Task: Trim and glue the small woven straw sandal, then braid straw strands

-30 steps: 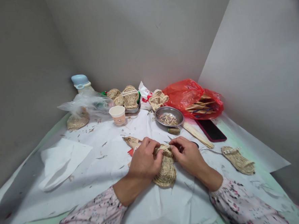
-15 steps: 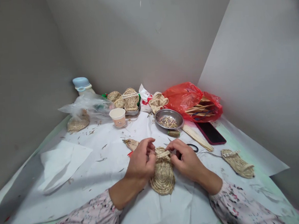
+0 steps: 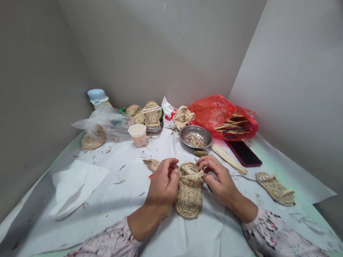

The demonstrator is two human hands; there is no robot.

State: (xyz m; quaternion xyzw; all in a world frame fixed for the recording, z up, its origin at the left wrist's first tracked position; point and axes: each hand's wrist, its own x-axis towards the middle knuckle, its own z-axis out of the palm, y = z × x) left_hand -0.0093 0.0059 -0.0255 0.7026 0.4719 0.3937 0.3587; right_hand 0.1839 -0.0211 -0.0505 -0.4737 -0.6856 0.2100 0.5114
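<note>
A small woven straw slipper (image 3: 189, 197) lies in front of me on the white sheet, its coiled, rounded end toward me and a braided band across its upper part. My left hand (image 3: 165, 183) has its fingers curled against the slipper's left edge. At the right end of the band, my right hand (image 3: 216, 178) pinches with thumb and fingers; anything finer between the fingertips is hidden. Just beyond my left hand lies a pale, pointed straw piece (image 3: 152, 164). A second woven slipper (image 3: 275, 190) with a beaded band rests at the right.
A steel bowl (image 3: 195, 136) of straw scraps, a thread spool (image 3: 201, 153), flat straw strips (image 3: 228, 158) and a phone (image 3: 244, 154) lie ahead. Behind stand a paper cup (image 3: 138, 135), a red plastic bag (image 3: 212, 112) and woven slippers (image 3: 152, 116). White paper (image 3: 79, 186) lies left.
The slipper's far end has been tilted up, so more of its upper part shows. My right hand has shifted slightly right along the band. The whole view has moved slightly.
</note>
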